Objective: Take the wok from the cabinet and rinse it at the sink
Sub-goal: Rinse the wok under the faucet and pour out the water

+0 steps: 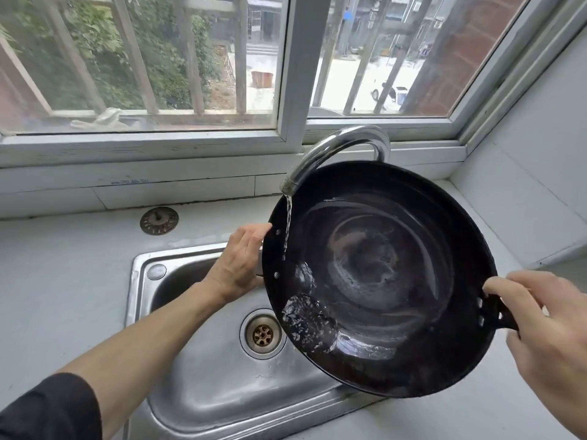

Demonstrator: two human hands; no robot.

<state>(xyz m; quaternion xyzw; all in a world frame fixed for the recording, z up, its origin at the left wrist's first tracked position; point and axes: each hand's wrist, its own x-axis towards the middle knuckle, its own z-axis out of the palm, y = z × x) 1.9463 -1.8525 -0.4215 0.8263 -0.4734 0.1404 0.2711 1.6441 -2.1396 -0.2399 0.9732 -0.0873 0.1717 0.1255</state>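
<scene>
I've got the wok [378,281] up over the sink [203,369], tilted so its low edge hangs toward the basin. That way rinse water runs down the inside and pools at the bottom rim instead of going onto the bench [63,281].

My left hand [238,265] is on the wok's left rim, fingers curled round the edge/handle on that side, tho the handle itself is hidden behind the hand. My right hand [546,331] grips the dark handle [505,315] on the right side, thumb over the top, other fingers wrapped under. Two hands b/c it's wide and, I reckon, heavy w/ water in it; a grip on each side lets me steer the tilt.

The tap [336,154] arches over the far rim, spout sitting just inside the wok's upper left edge. A thin stream of water [287,223] falls onto the inner wall near the rivets, and wet patches show lower down. I'm holding that spot under the spout so the flow sweeps across the inside.

Drain [263,335] is open, no plug in it; the strainer plug [159,220] lies on the bench behind the sink, so nothing backs up.

Rinse is underway, I'd say. Next prob. swirl and tip out over the basin.
</scene>
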